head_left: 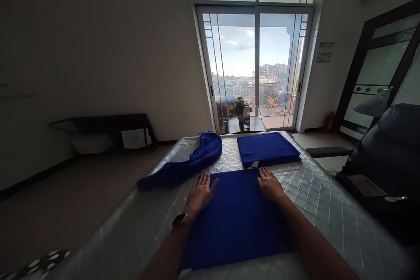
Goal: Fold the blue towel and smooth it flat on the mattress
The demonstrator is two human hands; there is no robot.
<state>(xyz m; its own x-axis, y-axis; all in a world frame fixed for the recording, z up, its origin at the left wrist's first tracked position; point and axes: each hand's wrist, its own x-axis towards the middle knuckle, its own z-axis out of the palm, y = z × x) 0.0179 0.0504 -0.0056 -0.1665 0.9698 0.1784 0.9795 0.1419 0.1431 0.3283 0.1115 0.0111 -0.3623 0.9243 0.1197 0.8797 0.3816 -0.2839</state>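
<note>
A blue folded cloth [239,218] lies flat in front of me on a quilted silvery mattress [328,201]. My left hand [201,192] rests on its far left corner, fingers stretched out and thumb apart. On the far right corner lies my right hand [269,185], also flat with the fingers extended. Just beyond it sits a blue folded stack [267,146] of the same colour, with a small white tag at its near edge. A loose, crumpled blue cloth [187,162] stretches along the mattress's left side.
Past the mattress, a small dark table [234,127] bears a water bottle [246,118] and a potted plant [239,106], before glass sliding doors [256,65]. A dark office chair [387,148] stands at the right. Against the left wall is a low black rack [111,124].
</note>
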